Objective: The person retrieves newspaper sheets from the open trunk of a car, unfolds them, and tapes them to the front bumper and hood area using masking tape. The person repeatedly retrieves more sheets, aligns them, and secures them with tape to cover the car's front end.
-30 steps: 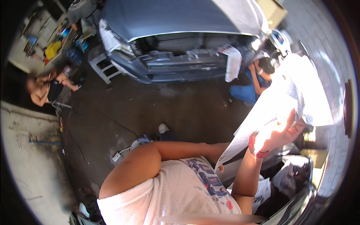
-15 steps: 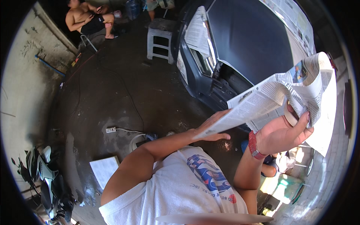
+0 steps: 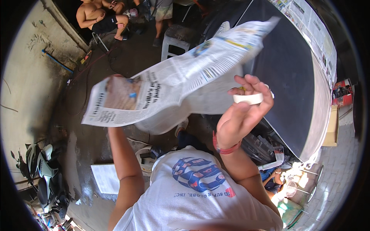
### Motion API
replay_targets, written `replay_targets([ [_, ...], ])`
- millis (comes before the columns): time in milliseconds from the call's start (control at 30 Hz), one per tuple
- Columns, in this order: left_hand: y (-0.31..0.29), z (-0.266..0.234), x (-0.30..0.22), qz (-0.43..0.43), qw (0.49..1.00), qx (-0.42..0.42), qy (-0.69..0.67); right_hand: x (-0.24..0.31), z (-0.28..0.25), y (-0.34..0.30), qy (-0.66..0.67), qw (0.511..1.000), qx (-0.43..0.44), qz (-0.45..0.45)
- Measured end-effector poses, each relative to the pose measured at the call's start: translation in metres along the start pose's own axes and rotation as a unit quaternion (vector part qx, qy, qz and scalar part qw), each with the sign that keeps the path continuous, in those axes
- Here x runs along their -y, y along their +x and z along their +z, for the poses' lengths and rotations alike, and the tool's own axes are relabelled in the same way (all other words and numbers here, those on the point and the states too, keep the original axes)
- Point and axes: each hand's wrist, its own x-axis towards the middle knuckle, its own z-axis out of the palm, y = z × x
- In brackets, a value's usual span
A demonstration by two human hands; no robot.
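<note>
A large newspaper sheet (image 3: 165,96) spreads in the air in front of me, blurred along its far right end. My left hand (image 3: 116,76) grips its left part; most of that hand is hidden behind the paper. A roll of cream masking tape (image 3: 248,99) is in my right hand (image 3: 239,117), with fingers curled up through and around it. That hand is raised palm up, apart from the sheet's right end as far as I can see. Beyond it lies a dark car panel (image 3: 287,73) with newspaper masking (image 3: 312,30) along its far edge.
A grey plastic stool (image 3: 175,44) stands beyond the sheet. One person (image 3: 96,15) sits at the far left and another (image 3: 163,13) stands nearby. A motorcycle (image 3: 48,177) is at the lower left, a white board (image 3: 106,179) on the floor. Another person (image 3: 275,177) is at the lower right.
The newspaper has swung left and opened out across my front. My left hand has moved left and up with it. The right hand has come left, off the paper, still with the tape.
</note>
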Motion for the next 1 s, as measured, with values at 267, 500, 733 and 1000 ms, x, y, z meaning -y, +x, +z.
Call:
replay_targets([
  [267, 0.098, 0.162, -0.055, 0.238, 0.677, 0.104, 0.689, -0.039, 0.04, 0.058, -0.089, 0.905, 0.385, -0.159],
  [500, 0.133, 0.192, -0.011, 0.177, 0.683, 0.185, 0.684, -0.136, 0.071, 0.092, -0.289, 0.801, 0.522, -0.045],
  [733, 0.149, 0.124, -0.005, 0.08, 0.793, 0.085, 0.598, -0.194, 0.104, 0.105, -0.363, 0.784, 0.504, -0.011],
  [1000, 0.167, -0.059, 0.038, -0.125, 0.83, 0.038, 0.542, -0.221, 0.196, 0.125, -0.445, 0.788, 0.421, 0.064],
])
